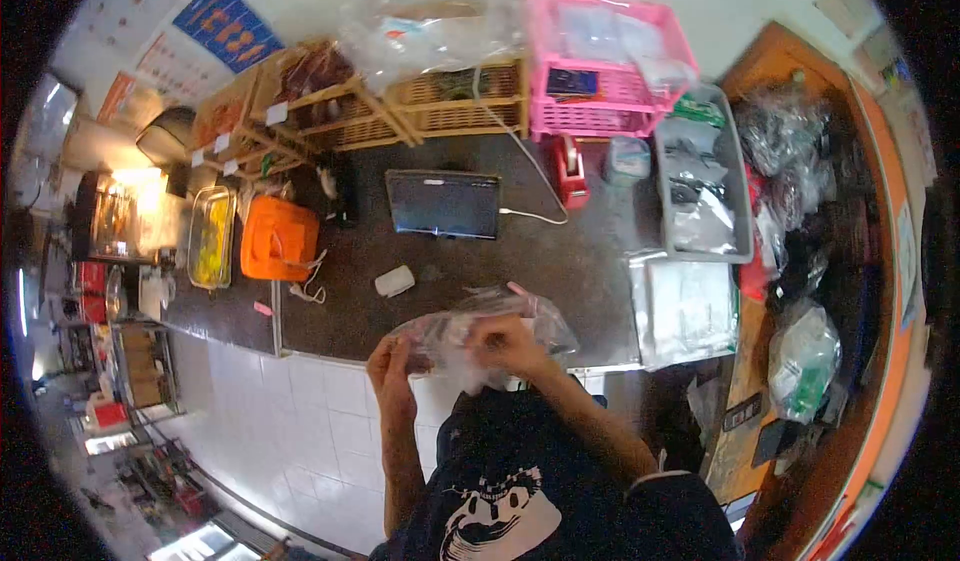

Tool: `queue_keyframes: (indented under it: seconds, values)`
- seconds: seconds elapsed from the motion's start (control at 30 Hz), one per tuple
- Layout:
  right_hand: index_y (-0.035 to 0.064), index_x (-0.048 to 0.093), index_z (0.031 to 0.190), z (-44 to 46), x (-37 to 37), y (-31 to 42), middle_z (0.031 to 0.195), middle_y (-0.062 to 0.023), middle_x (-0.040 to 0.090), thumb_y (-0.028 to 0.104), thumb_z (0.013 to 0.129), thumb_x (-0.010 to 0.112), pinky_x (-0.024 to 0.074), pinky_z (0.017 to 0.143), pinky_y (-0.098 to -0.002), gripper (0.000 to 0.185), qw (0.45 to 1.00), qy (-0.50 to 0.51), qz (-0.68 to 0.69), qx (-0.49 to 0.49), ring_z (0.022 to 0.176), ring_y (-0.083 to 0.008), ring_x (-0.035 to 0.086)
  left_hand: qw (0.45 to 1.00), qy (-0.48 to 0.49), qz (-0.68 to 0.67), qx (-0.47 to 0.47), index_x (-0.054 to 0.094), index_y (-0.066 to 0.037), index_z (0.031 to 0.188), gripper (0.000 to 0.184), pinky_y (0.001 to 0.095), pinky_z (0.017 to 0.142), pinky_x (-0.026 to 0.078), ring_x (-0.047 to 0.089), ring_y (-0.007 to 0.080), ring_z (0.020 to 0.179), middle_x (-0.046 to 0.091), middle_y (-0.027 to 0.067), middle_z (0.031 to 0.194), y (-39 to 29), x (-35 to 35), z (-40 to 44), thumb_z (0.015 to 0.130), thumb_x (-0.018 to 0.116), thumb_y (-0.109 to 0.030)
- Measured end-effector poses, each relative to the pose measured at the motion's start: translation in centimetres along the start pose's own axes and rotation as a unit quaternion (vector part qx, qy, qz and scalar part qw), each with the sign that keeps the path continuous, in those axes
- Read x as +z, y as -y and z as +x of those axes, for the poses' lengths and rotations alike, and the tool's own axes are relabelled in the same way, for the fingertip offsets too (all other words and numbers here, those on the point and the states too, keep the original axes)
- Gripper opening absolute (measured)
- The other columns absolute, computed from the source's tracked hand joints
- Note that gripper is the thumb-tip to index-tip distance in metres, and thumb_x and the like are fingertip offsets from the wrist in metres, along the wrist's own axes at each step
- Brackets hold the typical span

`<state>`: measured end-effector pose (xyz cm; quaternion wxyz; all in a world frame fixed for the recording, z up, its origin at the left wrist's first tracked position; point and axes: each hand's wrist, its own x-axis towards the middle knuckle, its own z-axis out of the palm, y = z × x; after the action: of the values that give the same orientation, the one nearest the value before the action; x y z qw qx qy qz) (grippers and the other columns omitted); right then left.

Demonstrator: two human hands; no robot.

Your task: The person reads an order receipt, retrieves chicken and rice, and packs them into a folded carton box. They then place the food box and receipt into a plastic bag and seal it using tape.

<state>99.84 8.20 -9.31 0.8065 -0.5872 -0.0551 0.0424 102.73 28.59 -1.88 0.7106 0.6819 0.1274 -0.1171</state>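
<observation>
At the front edge of the dark table, a clear plastic bag (447,333) is stretched between my two hands. My left hand (393,363) pinches the bag's left end, thumb and fingers closed together. The fingers of my right hand (506,345) are curled on the middle of the bag; they are blurred, and what else they may hold is hidden. A small pink piece (517,289) shows at the bag's upper edge. Just beyond the bag lies a small white object (394,281), rounded at the corners.
Behind stands a tablet (444,205) with a white cable. An orange container (279,238) and metal tray (212,237) are left; a red tape dispenser (571,173), grey bin (704,251) and stacked plastic bags (686,308) are right. Pink baskets (600,119) and wooden racks (458,118) line the back.
</observation>
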Motion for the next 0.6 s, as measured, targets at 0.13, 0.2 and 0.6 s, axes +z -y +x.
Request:
queue_keyframes:
  seconds: [0.13,0.2,0.6]
  values:
    - [0.0024,0.069,0.085,4.4,5.0,-13.9,0.084,-0.0044,0.066,0.016,0.089,0.068,0.0494,0.08,-0.0346,0.015,0.831,0.026,-0.541,-0.126,0.08,-0.0191,0.061,0.999,0.042,0.012,0.006,0.07,0.001,0.103,0.017,0.0281,0.066,0.054,0.064,0.0121,0.075,0.07,0.0052,0.091,0.3,-0.3,-0.7,0.099,0.059,-0.012]
    - [0.0029,0.066,0.097,4.2,6.5,-14.5,0.094,-0.0092,0.065,0.023,0.086,0.069,0.0461,0.087,-0.0401,0.023,0.814,0.102,-0.57,-0.045,0.09,-0.0247,0.059,0.998,0.059,0.008,-0.019,0.069,0.002,0.103,0.017,0.0272,0.067,0.054,0.064,0.0115,0.075,0.069,0.0049,0.088,1.0,-1.0,-0.8,0.099,0.06,-0.012]
    - [0.0066,0.06,0.129,1.8,6.9,-7.5,0.126,-0.0237,0.06,0.039,0.078,0.073,0.0261,0.118,-0.0544,0.061,0.941,0.107,-0.286,0.148,0.131,-0.0399,0.047,0.988,0.149,0.022,-0.02,0.069,0.0,0.104,0.013,0.0249,0.073,0.05,0.062,0.0078,0.085,0.069,0.0023,0.093,1.0,-2.7,-0.3,0.099,0.061,-0.009]
